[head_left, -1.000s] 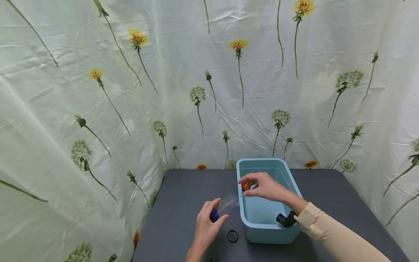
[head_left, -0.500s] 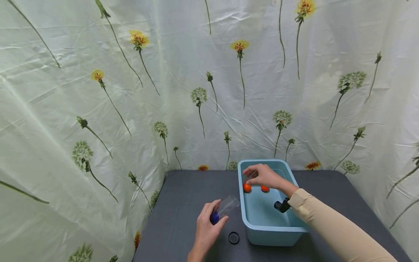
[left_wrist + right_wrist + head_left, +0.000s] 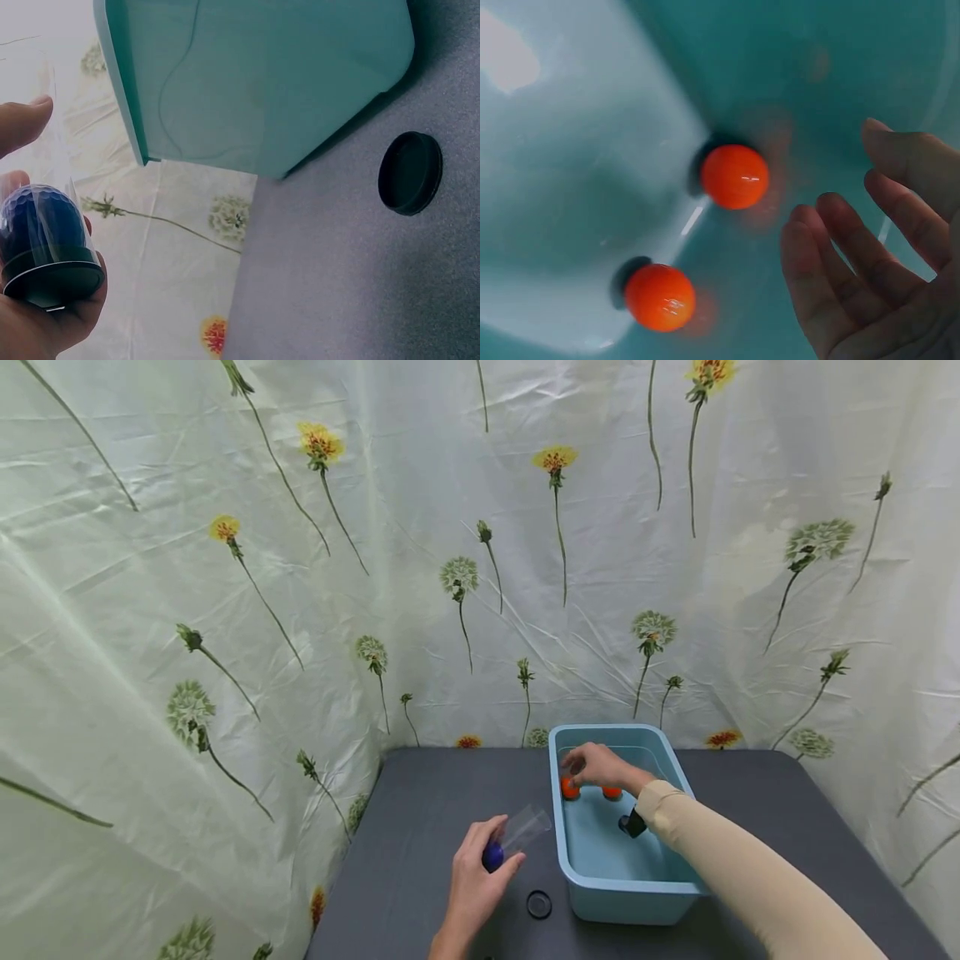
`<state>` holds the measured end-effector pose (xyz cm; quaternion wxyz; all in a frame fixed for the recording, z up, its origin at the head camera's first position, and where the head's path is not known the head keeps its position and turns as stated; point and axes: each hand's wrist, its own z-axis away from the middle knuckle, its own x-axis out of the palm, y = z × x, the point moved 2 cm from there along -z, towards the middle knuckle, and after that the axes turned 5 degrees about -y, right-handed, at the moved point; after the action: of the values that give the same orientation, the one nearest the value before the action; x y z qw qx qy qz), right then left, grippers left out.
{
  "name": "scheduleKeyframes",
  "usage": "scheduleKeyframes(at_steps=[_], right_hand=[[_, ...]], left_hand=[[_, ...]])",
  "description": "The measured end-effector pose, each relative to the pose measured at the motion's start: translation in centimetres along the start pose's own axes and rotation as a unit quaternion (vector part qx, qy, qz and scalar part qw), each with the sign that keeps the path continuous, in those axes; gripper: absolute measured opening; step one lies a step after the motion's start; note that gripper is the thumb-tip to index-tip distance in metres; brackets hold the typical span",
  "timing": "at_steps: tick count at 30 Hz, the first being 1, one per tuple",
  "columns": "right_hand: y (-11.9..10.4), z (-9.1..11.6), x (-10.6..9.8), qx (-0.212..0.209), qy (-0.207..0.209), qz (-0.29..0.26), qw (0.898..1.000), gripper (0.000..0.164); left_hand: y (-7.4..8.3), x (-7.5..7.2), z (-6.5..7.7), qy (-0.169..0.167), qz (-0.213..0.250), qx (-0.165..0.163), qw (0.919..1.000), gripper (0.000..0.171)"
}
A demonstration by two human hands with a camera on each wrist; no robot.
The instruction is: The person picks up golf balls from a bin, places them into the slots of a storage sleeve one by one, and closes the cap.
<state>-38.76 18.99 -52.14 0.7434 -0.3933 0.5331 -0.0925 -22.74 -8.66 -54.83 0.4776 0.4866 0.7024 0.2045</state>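
Note:
My left hand (image 3: 474, 881) grips a clear tube (image 3: 527, 827) beside the bin, the tube tilted with its far end toward the bin. Inside it, at the hand's end, sits a blue dimpled golf ball (image 3: 43, 225), above a black cap (image 3: 56, 281). My right hand (image 3: 603, 768) is down inside the light blue bin (image 3: 633, 887), fingers loosely bent around nothing. Below and beside those fingers, one orange ball (image 3: 735, 177) lies in the bin's corner and another orange ball (image 3: 660, 298) along the same wall, both apart from the hand.
A loose black lid (image 3: 538, 904) lies on the dark table (image 3: 442, 793) between my left hand and the bin. Behind the table hangs a flowered curtain (image 3: 420, 610). A black wrist camera (image 3: 632, 823) on my right arm is within the bin.
My right hand has moved lower and farther into the bin, and both orange balls have come into sight under it. The left hand keeps holding the tube in nearly the same place.

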Motion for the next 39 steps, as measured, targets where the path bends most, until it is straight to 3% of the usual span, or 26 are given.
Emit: scheduleKeyframes(at_steps=[10, 17, 22, 28, 39], right_hand=[[2.1, -1.4, 1.8, 0.030, -0.023, 0.037, 0.999, 0.047], [3.1, -1.7, 2.4, 0.047, -0.007, 0.058, 0.997, 0.033], [2.8, -1.9, 2.7, 0.047, -0.013, 0.064, 0.997, 0.047], [2.6, -1.8, 2.6, 0.043, -0.013, 0.097, 0.994, 0.022], [2.7, -1.9, 3.8, 0.048, -0.044, 0.115, 0.991, 0.023]], left_hand=[[-0.5, -0.2, 0.2, 0.002, -0.007, -0.008, 0.9999, 0.059], [-0.5, -0.1, 0.1, -0.004, -0.009, -0.024, 0.9997, 0.061], [-0.6, 0.1, 0.0, -0.005, -0.007, -0.015, 0.9998, 0.062], [-0.6, 0.3, 0.0, -0.011, 0.001, -0.015, 0.9998, 0.059], [-0.3, 0.7, 0.2, -0.028, 0.017, -0.056, 0.9979, 0.058]])
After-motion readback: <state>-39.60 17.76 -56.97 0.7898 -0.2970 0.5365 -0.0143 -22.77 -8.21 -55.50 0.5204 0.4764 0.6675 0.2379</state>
